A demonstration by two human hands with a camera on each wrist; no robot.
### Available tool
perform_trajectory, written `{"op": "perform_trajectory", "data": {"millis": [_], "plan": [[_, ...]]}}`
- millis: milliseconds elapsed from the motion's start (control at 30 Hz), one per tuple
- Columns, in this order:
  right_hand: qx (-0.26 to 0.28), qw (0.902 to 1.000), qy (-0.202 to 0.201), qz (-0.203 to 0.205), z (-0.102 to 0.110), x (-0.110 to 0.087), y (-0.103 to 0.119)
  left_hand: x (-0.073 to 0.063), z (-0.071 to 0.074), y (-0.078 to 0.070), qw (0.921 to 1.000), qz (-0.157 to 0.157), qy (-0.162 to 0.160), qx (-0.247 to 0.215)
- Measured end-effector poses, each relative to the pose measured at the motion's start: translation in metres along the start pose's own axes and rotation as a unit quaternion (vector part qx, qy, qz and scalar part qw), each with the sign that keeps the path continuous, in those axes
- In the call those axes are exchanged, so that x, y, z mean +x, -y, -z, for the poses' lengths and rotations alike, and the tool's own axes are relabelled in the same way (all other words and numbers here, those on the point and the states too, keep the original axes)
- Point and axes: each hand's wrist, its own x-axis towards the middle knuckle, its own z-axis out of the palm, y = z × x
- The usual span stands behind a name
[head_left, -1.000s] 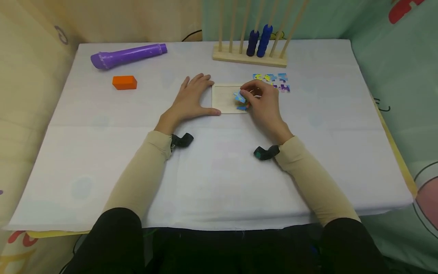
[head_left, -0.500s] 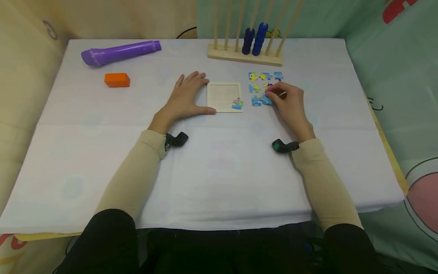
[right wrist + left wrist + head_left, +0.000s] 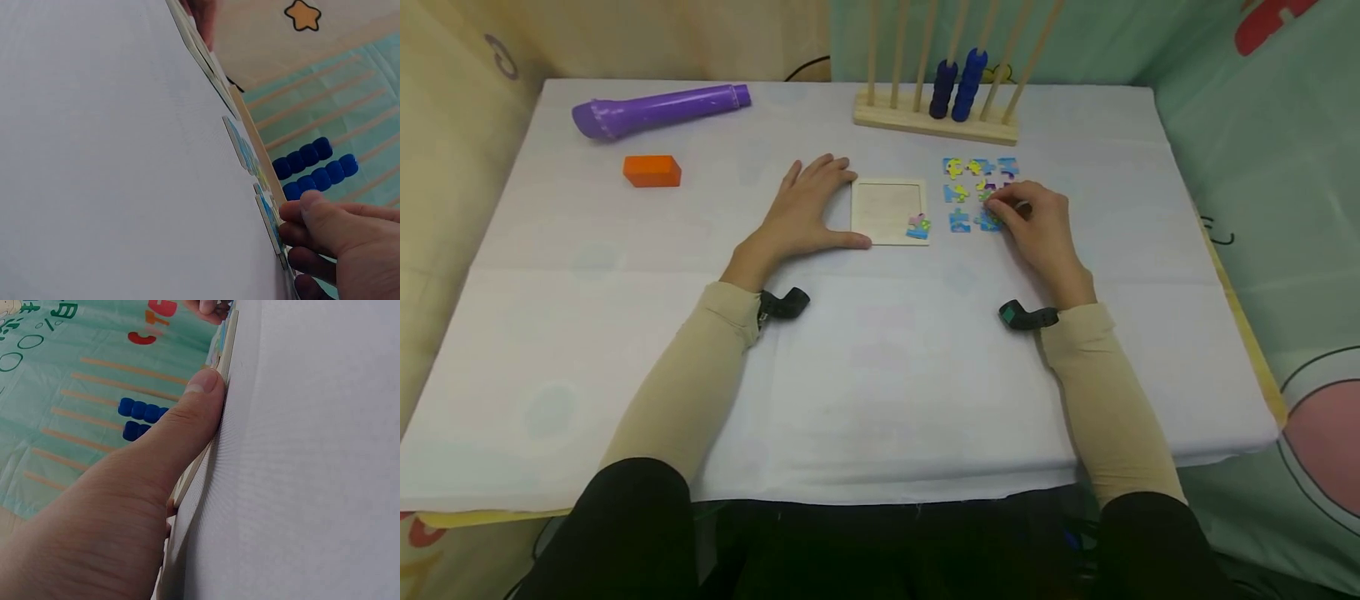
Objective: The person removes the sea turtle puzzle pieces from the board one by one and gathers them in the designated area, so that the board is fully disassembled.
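Observation:
My left hand (image 3: 797, 212) rests at the left side of a small square wooden puzzle tray (image 3: 880, 243), fingers spread and thumb along its near edge. In the tray's lower right corner lies a pink, green and blue puzzle piece (image 3: 917, 227). My right hand (image 3: 1037, 223) is over the right side of a group of jigsaw pieces (image 3: 959, 221) lying on the cloth. In the right wrist view, the right hand's fingers (image 3: 312, 265) are loosely bent beside the pieces, and I see no piece between thumb and forefinger. Some pieces are partly hidden under that hand.
Behind the pieces stands a wooden abacus rack (image 3: 936, 125) with dark blue and blue beads on two rods. A purple toy microphone (image 3: 662, 111) and an orange block (image 3: 652, 172) lie at the back left. White cloth (image 3: 880, 375) covers the table.
My right hand has moved right from the tray to the group of pieces, and the blue piece it pinched has left the tray. The left hand keeps its place at the tray.

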Motion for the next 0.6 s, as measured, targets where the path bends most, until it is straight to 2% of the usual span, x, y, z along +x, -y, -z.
{"op": "perform_trajectory", "data": {"millis": [67,300,433,600], "plan": [[0.004,1.0,0.009,-0.002,0.0021,-0.0017,-0.0001,-0.0002,0.0005,-0.0003,1.0,0.0,0.0,0.001],[0.003,0.9965,0.084,-0.001,0.0084,-0.0048,-0.0016,0.0001,-0.0006,-0.0001,1.0,-0.001,0.002,0.004],[0.004,0.9967,0.081,0.006,0.0086,-0.005,0.0,0.0007,-0.0012,0.001,1.0,-0.003,0.0,0.005],[0.024,0.9974,0.051,0.044,0.0016,-0.005,0.0055,0.0004,-0.0021,0.0026,1.0,-0.003,-0.002,0.004]]}}
